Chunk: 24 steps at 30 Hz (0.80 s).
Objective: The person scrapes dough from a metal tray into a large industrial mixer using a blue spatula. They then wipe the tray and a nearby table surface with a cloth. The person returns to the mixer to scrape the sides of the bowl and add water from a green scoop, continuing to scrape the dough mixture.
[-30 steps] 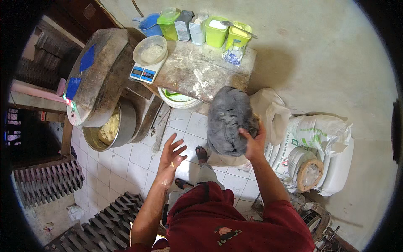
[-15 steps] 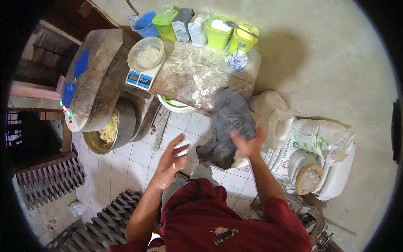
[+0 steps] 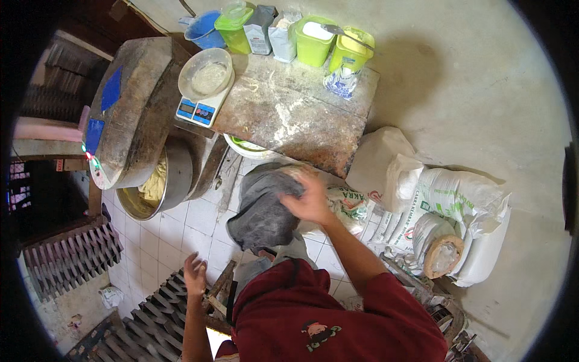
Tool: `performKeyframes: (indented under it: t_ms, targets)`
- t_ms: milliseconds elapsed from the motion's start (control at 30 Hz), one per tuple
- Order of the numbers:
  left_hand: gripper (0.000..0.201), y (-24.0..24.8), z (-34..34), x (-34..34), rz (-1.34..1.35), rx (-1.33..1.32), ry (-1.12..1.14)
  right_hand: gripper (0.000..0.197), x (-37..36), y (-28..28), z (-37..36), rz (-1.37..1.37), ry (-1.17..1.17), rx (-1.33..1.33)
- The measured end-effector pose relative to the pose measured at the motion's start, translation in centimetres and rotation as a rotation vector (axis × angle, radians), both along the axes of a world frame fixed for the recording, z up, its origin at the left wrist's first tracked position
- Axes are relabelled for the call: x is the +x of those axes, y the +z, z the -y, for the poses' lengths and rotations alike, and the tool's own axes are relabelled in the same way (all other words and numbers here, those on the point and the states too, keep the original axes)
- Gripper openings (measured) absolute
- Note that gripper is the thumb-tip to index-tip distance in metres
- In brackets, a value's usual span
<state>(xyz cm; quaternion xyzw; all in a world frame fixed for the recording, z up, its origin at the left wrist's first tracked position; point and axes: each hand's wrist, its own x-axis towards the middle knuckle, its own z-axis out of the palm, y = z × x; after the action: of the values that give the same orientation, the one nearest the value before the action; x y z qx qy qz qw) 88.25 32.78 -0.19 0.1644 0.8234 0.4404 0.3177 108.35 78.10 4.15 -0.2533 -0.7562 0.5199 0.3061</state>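
My right hand (image 3: 306, 196) grips a grey cloth (image 3: 262, 208), its fingers closed at the cloth's upper right part. The cloth hangs spread out in front of my legs, just off the near edge of the wooden table (image 3: 253, 120), and covers part of the floor. Lower and to the left, my left hand (image 3: 195, 276) holds nothing, its fingers loosely bent and a little apart. It is nearest to a dark rack of slanted slats (image 3: 163, 314).
On the table stand a kitchen scale with a plastic bowl (image 3: 206, 73), green tubs (image 3: 313, 45) and flour packets (image 3: 283, 39). A mixer (image 3: 139, 108) with dough in its metal bowl (image 3: 181, 178) is at left. White sacks (image 3: 464, 199) lean at right.
The grey cloth has moved left and down from the table's front corner, now in my right hand's grip. My left hand has dropped down and left.
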Motion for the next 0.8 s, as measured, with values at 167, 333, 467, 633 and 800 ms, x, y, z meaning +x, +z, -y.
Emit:
performKeyframes:
  t_ms: [167, 333, 467, 633, 800]
  targets:
    - [0.049, -1.1, 16.3, 0.7, -0.174, -0.553, 0.210, 0.057, 8.5, 3.5, -9.9, 0.160, -0.198, 0.114]
    - [0.042, -3.0, 11.1, 1.5, -0.093, -0.481, 0.132, 0.056, 3.5, -0.3, -10.2, 0.799, -0.435, 0.495]
    - [0.043, -3.1, 4.2, 0.2, -0.234, -0.329, -0.005, 0.053, -6.0, 0.2, -1.7, 0.673, -0.034, 0.313]
    - [0.056, -0.8, 1.9, 0.3, 0.004, 0.141, 0.056, 0.047, -4.5, 1.1, -1.1, -0.008, 0.043, -0.098]
    - [0.051, -2.2, 21.3, 1.6, -0.181, -0.380, 0.133, 0.049, 6.9, 1.8, -7.4, 0.037, -0.352, -0.158]
